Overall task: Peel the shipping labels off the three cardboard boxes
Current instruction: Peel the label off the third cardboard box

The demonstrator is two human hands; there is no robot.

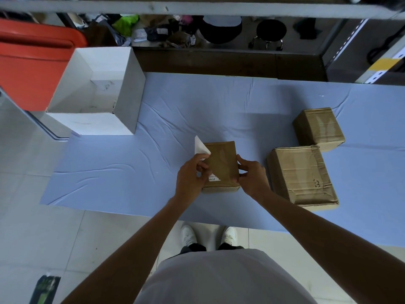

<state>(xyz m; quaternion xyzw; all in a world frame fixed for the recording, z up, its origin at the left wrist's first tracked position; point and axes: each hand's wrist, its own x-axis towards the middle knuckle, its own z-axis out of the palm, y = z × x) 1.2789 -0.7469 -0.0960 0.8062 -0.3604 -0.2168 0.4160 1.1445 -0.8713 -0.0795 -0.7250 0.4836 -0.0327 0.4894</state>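
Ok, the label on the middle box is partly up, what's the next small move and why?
Probably pull the shipping label on toward you with the left hand: its far part stands lifted off the small cardboard box, but the printed near corner looks still stuck. The right hand grips the box's right side, bracing it.

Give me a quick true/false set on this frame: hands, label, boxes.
1. The left hand pinches the label of the small box. True.
2. The label is fully off. False: its near end is stuck to the box top, and only the far part is lifted.
3. The right hand grips the small box's right side. True.
4. The large box is stacked on the far box. False: each sits on the blue cloth, neither on the other.
5. The white carton is right of the hands. False: it is at far left.
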